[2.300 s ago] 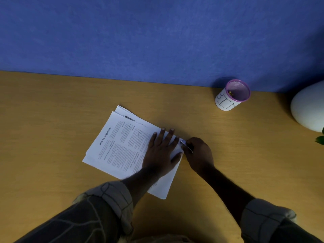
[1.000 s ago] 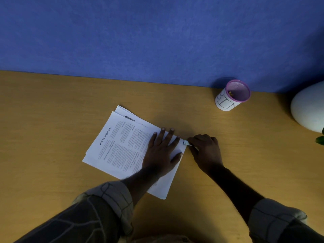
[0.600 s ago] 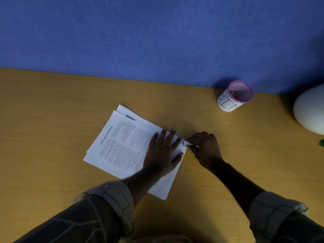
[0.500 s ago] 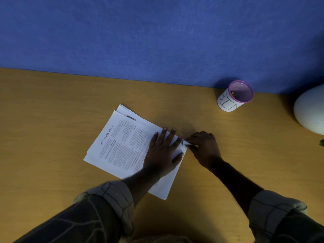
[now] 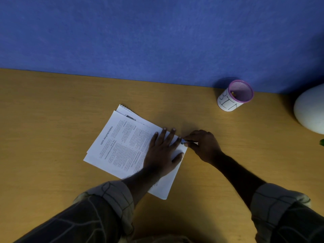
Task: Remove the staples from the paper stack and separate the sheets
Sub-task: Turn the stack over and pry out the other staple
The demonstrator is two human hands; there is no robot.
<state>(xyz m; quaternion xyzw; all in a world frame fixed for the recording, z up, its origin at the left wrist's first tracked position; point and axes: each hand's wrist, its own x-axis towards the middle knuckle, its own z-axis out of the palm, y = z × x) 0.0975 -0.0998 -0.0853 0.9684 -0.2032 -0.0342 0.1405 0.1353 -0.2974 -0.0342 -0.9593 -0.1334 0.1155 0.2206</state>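
A stack of printed white sheets [image 5: 121, 142] lies at an angle on the wooden desk [image 5: 52, 137]. My left hand [image 5: 163, 151] lies flat on the stack's right part, fingers spread and straight, pressing it down. Just to its right, my right hand [image 5: 203, 146] has its fingers curled around a small bluish metal tool [image 5: 184, 142] whose tip sits at the stack's right corner, beside my left fingertips. The staple itself is too small to make out.
A white mesh cup [image 5: 228, 102] with a purple rim, hand-lettered "BIN", stands at the back right against the blue wall [image 5: 157, 35]. A large white rounded object [image 5: 310, 109] sits at the right edge, with a green leaf below it.
My right hand shifted from sitting behind the corner to lying beside it, fingers curled at the stack's corner with the tool. My left hand and the stack have stayed in place.
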